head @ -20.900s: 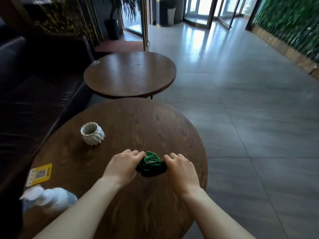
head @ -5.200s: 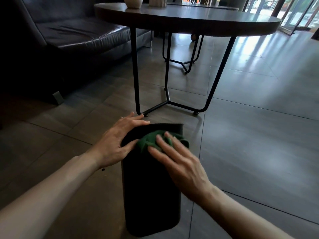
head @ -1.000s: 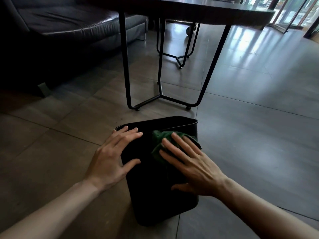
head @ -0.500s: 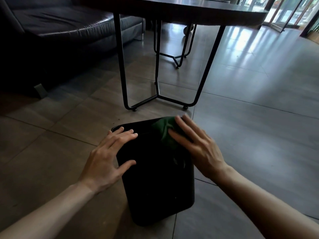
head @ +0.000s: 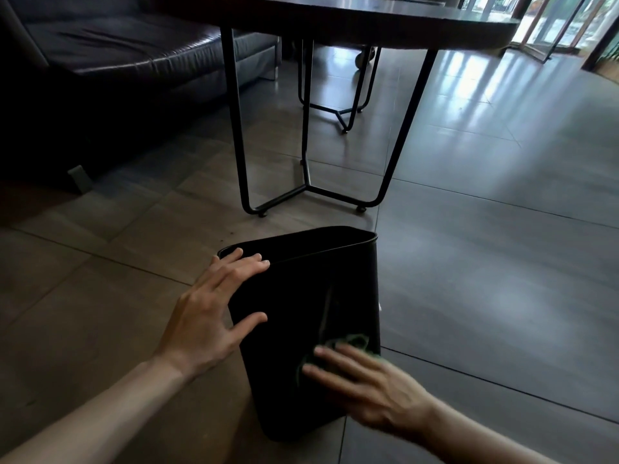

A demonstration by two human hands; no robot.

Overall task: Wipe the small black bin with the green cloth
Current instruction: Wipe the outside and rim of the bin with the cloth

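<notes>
The small black bin [head: 301, 296] stands on the tiled floor, tilted away from me, its open rim towards the table. My left hand [head: 211, 313] lies flat against the bin's left side near the rim, fingers spread. My right hand [head: 365, 386] presses the green cloth [head: 348, 343] against the lower part of the bin's near wall. Only a blurred dark green edge of the cloth shows beyond my fingertips.
A round wooden table [head: 368, 18] on black metal legs [head: 234, 128] stands just behind the bin. A dark leather sofa [head: 110, 58] fills the left. A second table's frame [head: 338, 108] is farther back. Glass doors [head: 562, 25] are at the far right.
My right hand has slid the green cloth from the bin's rim down its near wall to the lower part. My left hand has stayed on the bin's left side.
</notes>
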